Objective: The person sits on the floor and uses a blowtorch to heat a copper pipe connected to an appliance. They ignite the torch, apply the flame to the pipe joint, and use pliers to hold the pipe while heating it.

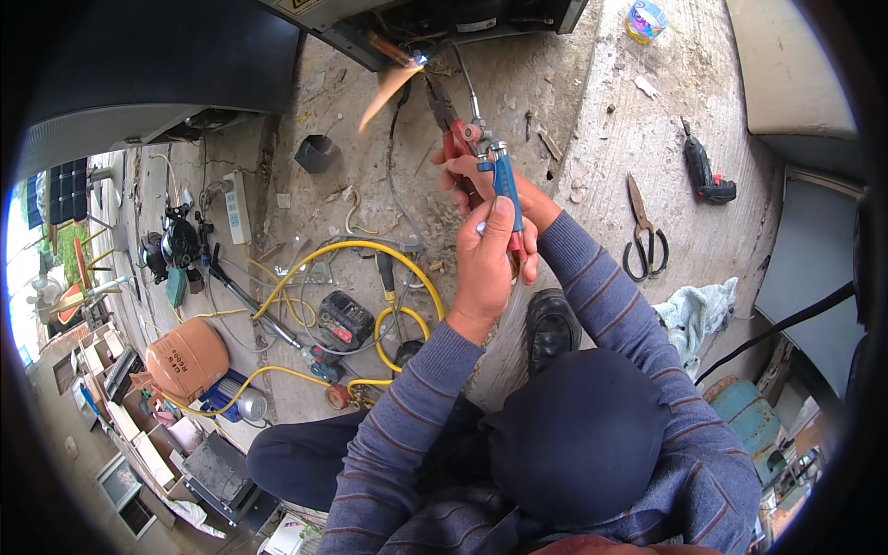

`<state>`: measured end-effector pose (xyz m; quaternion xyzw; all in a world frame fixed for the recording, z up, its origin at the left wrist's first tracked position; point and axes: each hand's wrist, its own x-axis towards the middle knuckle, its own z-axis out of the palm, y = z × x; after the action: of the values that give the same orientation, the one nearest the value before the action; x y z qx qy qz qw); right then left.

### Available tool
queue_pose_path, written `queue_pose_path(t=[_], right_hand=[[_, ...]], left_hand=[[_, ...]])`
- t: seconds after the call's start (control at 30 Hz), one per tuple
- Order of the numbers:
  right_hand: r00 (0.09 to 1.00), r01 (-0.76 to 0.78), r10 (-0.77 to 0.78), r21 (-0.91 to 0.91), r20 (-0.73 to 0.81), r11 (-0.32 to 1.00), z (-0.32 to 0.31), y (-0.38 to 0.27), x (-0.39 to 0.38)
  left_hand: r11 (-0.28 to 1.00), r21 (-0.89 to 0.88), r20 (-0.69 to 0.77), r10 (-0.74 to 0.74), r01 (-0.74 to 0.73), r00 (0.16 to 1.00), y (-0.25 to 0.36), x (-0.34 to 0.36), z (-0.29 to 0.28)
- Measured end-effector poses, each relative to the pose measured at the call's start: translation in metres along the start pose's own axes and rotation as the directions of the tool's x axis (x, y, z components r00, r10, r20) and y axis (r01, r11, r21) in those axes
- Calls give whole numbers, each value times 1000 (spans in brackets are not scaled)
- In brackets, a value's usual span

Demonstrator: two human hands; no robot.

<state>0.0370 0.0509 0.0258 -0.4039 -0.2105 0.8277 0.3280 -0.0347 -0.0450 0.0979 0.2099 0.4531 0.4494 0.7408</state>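
Note:
My left hand (485,273) is closed around the blue handle of a gas torch (504,185). Its thin bent metal neck reaches up to the underside of a dark appliance (462,23), where a bright orange flame (384,95) streams down and left. Beside the flame is a copper-coloured pipe (387,48). Behind the torch, my right hand (465,168) grips pliers (441,104) with red handles, their dark jaws pointing up near the flame. What the jaws hold, if anything, is too small to tell.
Scissors (640,231), a cordless screwdriver (705,171) and a rag (698,319) lie at right. To the left are a yellow hose (351,245), a black battery pack (345,321), an orange-brown gas cylinder (188,361), a power strip (238,208) and a dark cup-like piece (316,154).

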Motion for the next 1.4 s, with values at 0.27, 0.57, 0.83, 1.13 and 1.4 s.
queue_pose_path(t=[0.27, 0.57, 0.83, 1.13, 1.4], right_hand=[[1000, 13, -13, -6, -9, 1000, 7, -4, -4], [1000, -6, 6, -13, -16, 1000, 11, 4, -4], [1000, -13, 13, -13, -28, 1000, 9, 5, -3], [1000, 13, -14, -60, -16, 998, 8, 6, 1], [982, 49, -87, -218, -168, 975, -2, 18, 3]], left_hand=[[1000, -10, -12, -6, 6, 1000, -1, -1, 0], [1000, -5, -10, -4, 4, 1000, -2, 0, 1], [1000, -15, -8, -18, 17, 1000, -4, 0, 2], [993, 119, 28, -10, 7, 1000, 1, -14, 7], [993, 115, 46, -25, 20, 999, -2, -20, 6]])
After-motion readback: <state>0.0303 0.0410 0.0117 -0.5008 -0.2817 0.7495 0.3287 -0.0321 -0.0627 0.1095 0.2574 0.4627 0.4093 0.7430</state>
